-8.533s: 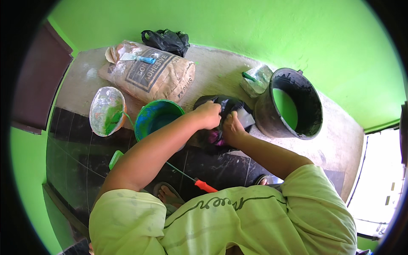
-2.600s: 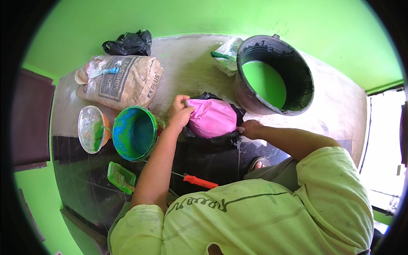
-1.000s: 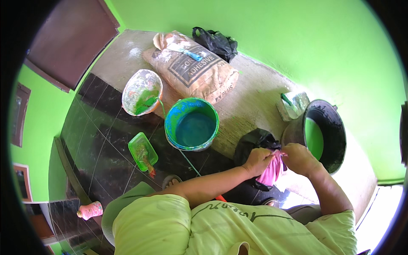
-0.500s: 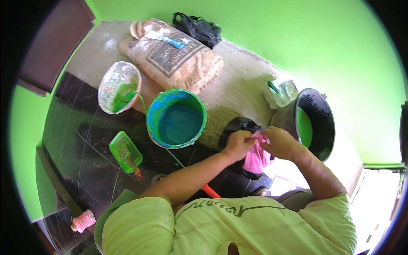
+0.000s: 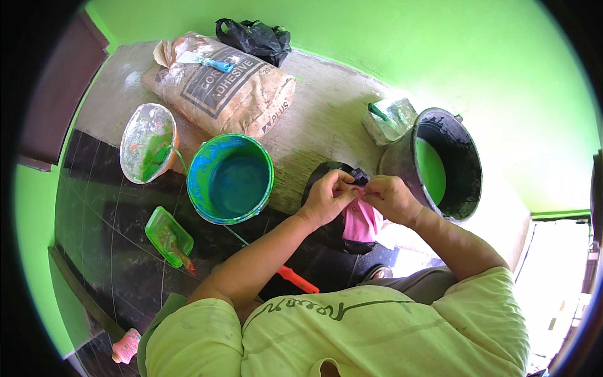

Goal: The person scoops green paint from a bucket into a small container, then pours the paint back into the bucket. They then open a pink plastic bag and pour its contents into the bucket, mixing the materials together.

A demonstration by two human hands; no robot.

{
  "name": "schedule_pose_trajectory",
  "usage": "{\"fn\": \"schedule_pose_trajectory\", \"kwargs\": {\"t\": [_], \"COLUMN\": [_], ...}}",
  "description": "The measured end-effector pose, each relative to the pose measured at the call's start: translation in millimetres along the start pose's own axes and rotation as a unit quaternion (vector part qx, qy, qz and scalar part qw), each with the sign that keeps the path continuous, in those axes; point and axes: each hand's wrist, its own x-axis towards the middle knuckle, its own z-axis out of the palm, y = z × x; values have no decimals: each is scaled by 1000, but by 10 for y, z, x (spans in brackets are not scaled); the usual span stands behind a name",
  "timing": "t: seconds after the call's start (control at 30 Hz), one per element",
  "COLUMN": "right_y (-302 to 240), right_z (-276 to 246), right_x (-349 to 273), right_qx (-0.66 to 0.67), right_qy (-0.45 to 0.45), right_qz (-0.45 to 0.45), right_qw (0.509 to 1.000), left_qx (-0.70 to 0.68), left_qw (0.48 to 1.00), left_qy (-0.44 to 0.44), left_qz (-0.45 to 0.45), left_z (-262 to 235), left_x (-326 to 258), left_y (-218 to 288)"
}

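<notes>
In front of me, both hands work at the top of a thin pink plastic bag (image 5: 362, 221). My left hand (image 5: 328, 200) pinches its gathered edge between thumb and fingers. Close beside it, my right hand (image 5: 394, 200) is closed on the same edge, with its fingertips partly hidden. The pink bag hangs below my fingers, over a crumpled black plastic bag (image 5: 357, 246) on the dark tiles. What the pink bag contains cannot be seen.
A bucket of blue paint (image 5: 269, 188) stands left, a black bucket with green paint (image 5: 397, 160) right. Beyond lie a brown paper sack (image 5: 251, 97) bearing a blue-handled scraper (image 5: 217, 65) and a clear container (image 5: 391, 120). A green tray (image 5: 155, 217) holds a brush (image 5: 182, 256).
The view has shifted, so the buckets and sack appear further left. My hands have drawn closer together at the pink bag's top, and my left fingers have changed their pinch.
</notes>
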Motion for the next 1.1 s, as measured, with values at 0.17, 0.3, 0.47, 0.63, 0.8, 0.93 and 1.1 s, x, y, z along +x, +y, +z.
{"fn": "schedule_pose_trajectory", "kwargs": {"t": [0.17,0.3,0.47,0.63,0.8,0.93,1.1], "right_y": [-23,-35,-75,-89,-402,-968,-1481], "right_z": [10,77,171,1,-480,-477,347], "right_x": [-28,-55,-37,136,675,1584,3218], "right_qx": [-30,-27,-15,-84,-245,-304,-211], "right_qy": [45,79,113,-22,-202,-68,122], "right_qz": [-21,-15,29,27,31,26,-224], "right_qw": [998,996,993,996,948,950,944], "left_qx": [-11,60,132,241,224,271,246], "left_qw": [1000,998,984,949,948,942,948], "left_qy": [-1,16,45,71,85,34,64], "left_qz": [16,32,107,190,208,193,193], "left_z": [90,193,275,250,411,350,409], "left_x": [54,48,90,79,-16,-33,-71], "left_y": [-150,-18,-243,-499,-500,-433,-542]}}
